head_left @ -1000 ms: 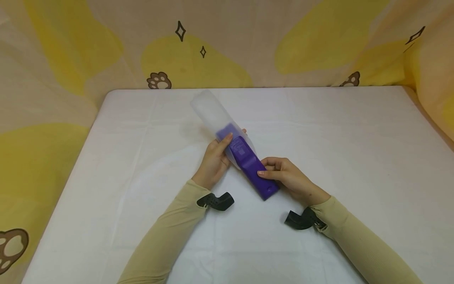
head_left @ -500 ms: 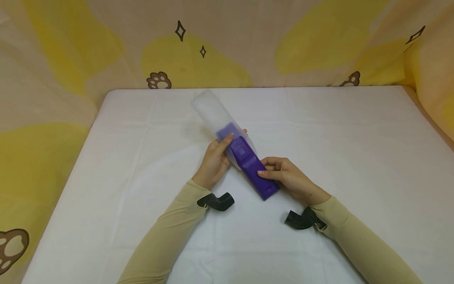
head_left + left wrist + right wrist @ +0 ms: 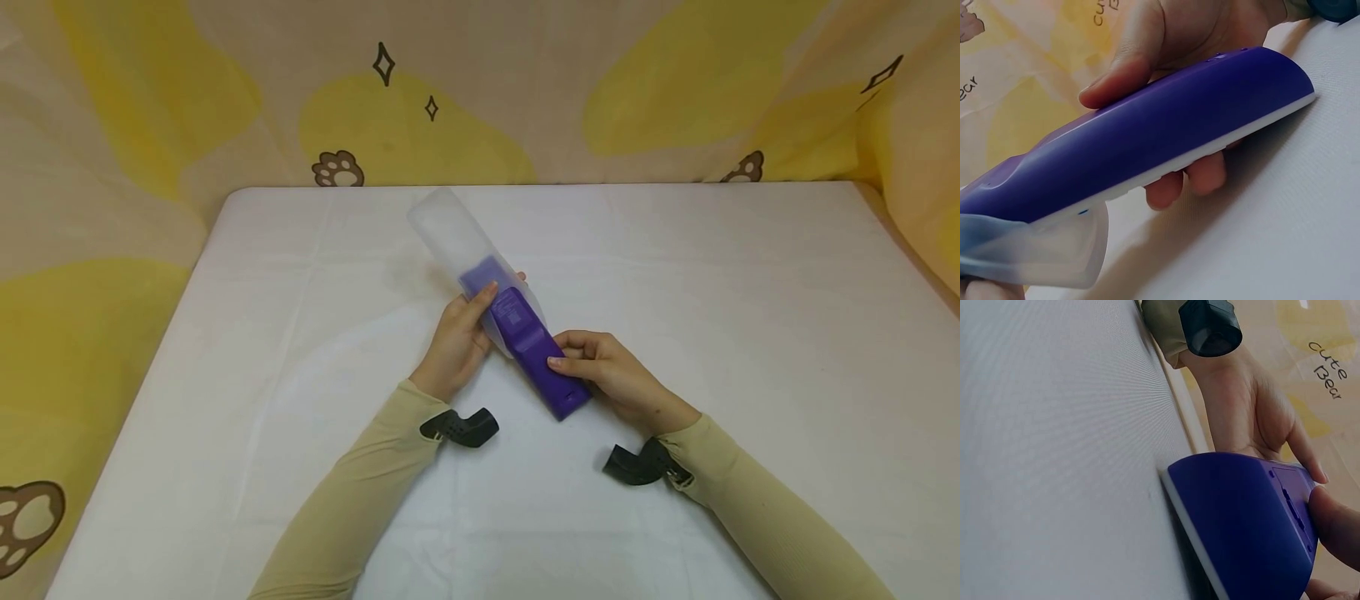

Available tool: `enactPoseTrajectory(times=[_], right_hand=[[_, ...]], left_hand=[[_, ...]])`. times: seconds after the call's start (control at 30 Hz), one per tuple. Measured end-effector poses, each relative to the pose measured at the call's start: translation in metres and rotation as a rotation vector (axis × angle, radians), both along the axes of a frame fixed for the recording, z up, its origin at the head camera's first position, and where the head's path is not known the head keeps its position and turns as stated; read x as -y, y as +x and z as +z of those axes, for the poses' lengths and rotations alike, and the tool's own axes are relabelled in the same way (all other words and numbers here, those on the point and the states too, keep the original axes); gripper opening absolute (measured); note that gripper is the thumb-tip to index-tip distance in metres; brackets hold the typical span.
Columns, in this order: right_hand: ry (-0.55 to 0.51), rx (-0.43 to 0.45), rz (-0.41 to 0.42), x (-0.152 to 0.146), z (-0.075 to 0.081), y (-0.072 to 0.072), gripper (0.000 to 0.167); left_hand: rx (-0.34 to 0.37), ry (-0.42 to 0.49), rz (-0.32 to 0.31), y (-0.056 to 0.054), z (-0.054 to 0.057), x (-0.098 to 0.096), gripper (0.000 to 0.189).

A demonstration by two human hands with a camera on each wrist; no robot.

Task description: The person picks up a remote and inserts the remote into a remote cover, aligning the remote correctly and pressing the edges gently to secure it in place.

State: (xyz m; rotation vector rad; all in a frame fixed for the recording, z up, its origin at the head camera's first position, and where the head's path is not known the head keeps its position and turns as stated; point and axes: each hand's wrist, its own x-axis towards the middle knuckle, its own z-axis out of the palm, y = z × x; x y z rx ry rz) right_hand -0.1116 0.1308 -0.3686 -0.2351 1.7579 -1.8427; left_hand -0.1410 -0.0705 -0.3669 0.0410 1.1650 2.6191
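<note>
From left hand (image 3: pixel 456 342) to right hand (image 3: pixel 613 373), purple device (image 3: pixel 531 346)

White table (image 3: pixel 712 333), far left corner rounded. Beige fabric (image 3: pixel 555 67) with yellow patches (image 3: pixel 682 83) hangs behind it and along both sides; printed brown paws (image 3: pixel 338 171), black diamond outlines (image 3: pixel 384 64), "Cute Bear" lettering (image 3: pixel 1327 370).

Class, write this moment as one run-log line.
left hand: grips cover | right hand: pinches device | device: one end inside cover, other end out, purple side up
</note>
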Motion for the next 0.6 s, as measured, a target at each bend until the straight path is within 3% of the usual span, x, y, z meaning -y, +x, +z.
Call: enactPoseTrajectory(times=[0.6], right_hand=[[-0.009, 0.015, -0.032, 0.0009, 0.0021, 0.0002, 0.018]], left_hand=[[0.002, -0.045, -0.021, 0.003, 0.0019, -0.0033, 0.041]])
